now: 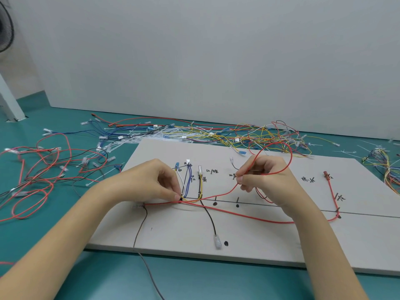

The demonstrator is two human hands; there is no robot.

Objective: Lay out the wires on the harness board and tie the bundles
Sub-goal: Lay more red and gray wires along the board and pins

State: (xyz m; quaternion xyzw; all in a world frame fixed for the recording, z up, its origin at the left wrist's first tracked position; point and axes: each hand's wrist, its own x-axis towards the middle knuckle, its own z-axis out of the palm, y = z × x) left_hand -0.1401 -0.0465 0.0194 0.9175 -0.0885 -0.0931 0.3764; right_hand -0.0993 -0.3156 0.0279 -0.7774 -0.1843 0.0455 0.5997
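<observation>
Over on the far left there's a messy heap of red and black wires [36,169] sprawled on the teal table [65,273]. Next comes the white harness board [270,241] with handwritten labels and black dots on it. The left hand [155,182] has thumb and fingertips pinched down at the junction where the white wire [180,177], the blue pair [190,179] and the yellow-black pair [200,185] all come together on the board. A black wire with a clear terminal [217,243] trails off toward the near edge. The long red wire [244,215] runs from that pinch point across the board — one strand rises up to the right hand [266,178], which grips it with curled fingers and holds a big loop (arching up over the knuckles). Further right the red terminal end [326,174] sits on the board by its label. Behind the board, a tangle of yellow, red and blue wires with white zip ties [216,135] — and another small bundle [387,167] at the far right edge.
</observation>
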